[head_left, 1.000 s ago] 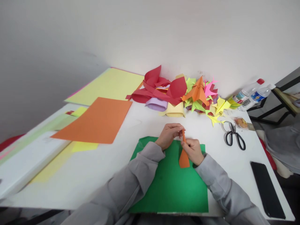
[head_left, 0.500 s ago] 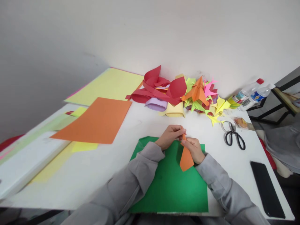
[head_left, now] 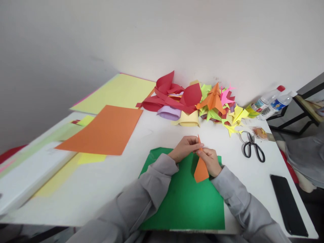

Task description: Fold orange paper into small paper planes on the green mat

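Your left hand [head_left: 186, 148]: thumb and fingers brought together in a pinch, gripping the narrow upper end of a folded orange paper piece [head_left: 201, 171], whose sharp tip rises above the fingertips. Your right hand [head_left: 211, 162]: close beside the left, thumb and fingers closed on the same piece just below, around its middle; remaining fingers curled. The piece itself: slim at the top, wider below, its broad end angled down towards you, over the right half of the green sheet.

Green sheet [head_left: 187, 206]: laid flat at the table's near edge, beneath your hands and partly under your sleeves.

White table [head_left: 113, 185]: bears all items listed.

To your right: black-handled scissors [head_left: 251, 139], blades pointing away from you; black smartphone [head_left: 288, 204], lying flat nearer to you.

To your left: flat orange sheet [head_left: 106, 131], one corner over a long white box [head_left: 43, 168]; beyond it, a large pale-yellow sheet [head_left: 118, 91].

Along the wall: red curled paper pieces [head_left: 191, 98]; a lilac paper loop [head_left: 170, 113] beside a cream paper loop [head_left: 189, 118]; a heap of folded paper planes [head_left: 214, 101], orange, pink, green and yellow; two plastic bottles [head_left: 279, 103], one red-capped, one white-capped.
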Tool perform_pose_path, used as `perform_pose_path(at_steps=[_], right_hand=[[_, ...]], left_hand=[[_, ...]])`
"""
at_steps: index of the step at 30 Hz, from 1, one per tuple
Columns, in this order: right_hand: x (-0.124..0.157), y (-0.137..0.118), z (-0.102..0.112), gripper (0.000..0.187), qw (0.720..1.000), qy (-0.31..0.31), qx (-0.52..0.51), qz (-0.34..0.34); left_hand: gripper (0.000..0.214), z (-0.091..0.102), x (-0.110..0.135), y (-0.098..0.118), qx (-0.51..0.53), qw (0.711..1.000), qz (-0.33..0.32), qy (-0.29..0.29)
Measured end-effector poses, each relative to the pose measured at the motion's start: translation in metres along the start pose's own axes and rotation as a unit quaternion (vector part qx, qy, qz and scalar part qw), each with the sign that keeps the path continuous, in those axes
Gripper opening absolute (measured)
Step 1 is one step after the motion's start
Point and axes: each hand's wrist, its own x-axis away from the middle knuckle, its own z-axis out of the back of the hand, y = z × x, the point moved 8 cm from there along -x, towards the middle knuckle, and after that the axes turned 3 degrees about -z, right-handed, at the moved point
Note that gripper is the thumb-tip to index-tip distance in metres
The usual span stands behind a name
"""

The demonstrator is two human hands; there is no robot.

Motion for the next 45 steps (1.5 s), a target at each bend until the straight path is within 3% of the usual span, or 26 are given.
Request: perform_pose_path(at_steps=[8, 20, 33, 38, 45], right_hand=[[0.001, 0.001, 0.001, 0.047, 1.0, 0.003, 0.002, 0.013], [0.003, -0.013, 0.0, 0.056, 0.997, -0.005, 0.03, 0.077], [0.002, -0.01, -0.002, 0.046, 0.996, -0.012, 0.061, 0.063], [0.0, -0.002, -0.001, 0.052, 0.999, -0.02, 0.027, 0.04], [0.0, -0.002, -0.001, 0.044, 0.999, -0.023, 0.016, 0.019]], left_hand=[[0.031, -0.002, -0.001, -0.005, 0.052, 0.998, 0.007, -0.017], [0.033, -0.006, 0.001, -0.002, 0.071, 0.996, 0.011, -0.044], [0.032, -0.009, 0.001, 0.0, 0.043, 0.996, 0.013, -0.071], [0.033, -0.005, 0.0, 0.0, 0.054, 0.997, 0.003, -0.049], [0.034, -0.004, 0.001, -0.009, 0.081, 0.996, 0.035, -0.013]])
